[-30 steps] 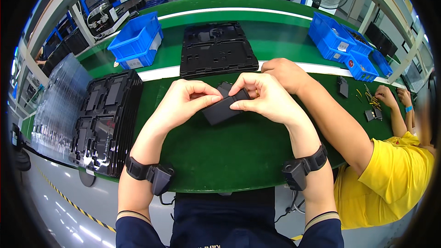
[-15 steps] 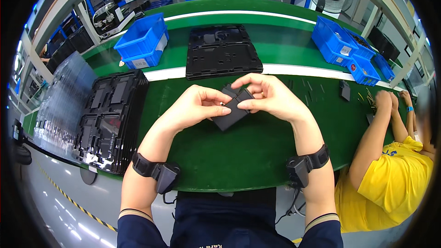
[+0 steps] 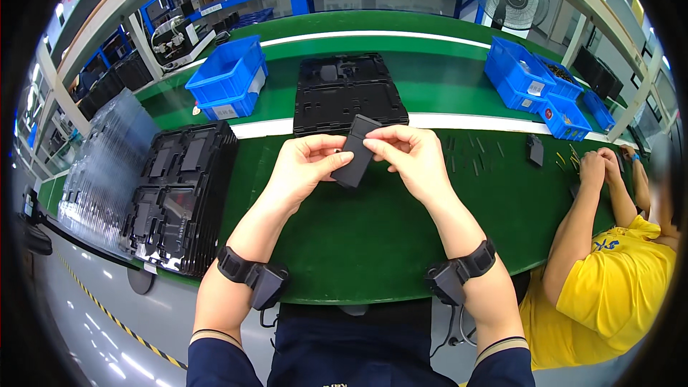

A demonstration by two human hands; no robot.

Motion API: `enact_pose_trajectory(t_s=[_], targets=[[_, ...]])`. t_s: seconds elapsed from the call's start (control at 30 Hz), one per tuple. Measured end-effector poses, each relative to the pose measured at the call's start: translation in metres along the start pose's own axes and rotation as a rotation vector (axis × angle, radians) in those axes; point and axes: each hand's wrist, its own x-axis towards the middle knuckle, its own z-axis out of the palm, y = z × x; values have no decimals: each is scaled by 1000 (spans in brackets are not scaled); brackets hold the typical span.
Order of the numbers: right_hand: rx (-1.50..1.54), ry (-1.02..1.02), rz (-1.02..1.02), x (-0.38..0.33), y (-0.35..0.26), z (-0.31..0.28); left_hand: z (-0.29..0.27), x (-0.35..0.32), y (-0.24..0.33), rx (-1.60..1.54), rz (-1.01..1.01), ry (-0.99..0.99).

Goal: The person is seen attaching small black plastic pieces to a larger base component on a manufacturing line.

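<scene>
A flat black rectangular plastic part (image 3: 356,156) is held up over the green bench, tilted with its far end leaning right. My left hand (image 3: 307,166) grips its left edge between thumb and fingers. On the other side, the thumb and forefinger of my right hand (image 3: 410,156) pinch at its upper right edge; the other fingers curl in behind. Just beyond the part lies a black moulded tray (image 3: 313,109), partly covered by it. The part's underside is hidden.
Stacked black trays (image 3: 188,193) and clear plastic trays (image 3: 100,172) stand at left. Blue bins (image 3: 226,79) sit at back left, more blue bins (image 3: 512,75) at back right. Thin strips (image 3: 475,166) and a small black part (image 3: 534,150) lie at right, near a co-worker in a yellow shirt (image 3: 602,287).
The black part has turned more lengthwise, and the raised piece at its far right no longer shows apart from it. My right hand has tilted and its fingers are drawn closer together.
</scene>
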Motion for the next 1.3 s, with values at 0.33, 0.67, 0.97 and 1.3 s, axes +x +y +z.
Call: enact_pose_trajectory(t_s=[0.33,0.67,0.97,1.3], targets=[[83,55,-255,1,6,4,4,-2,-3,-150,40,2],[213,-181,149,4,4,-14,8,-2,-5,6,139,-9],[324,-94,296,1,6,-5,7,2,-11,45,139,20],[393,-158,100,1,-7,-8,1,-1,6,-123,39,39]])
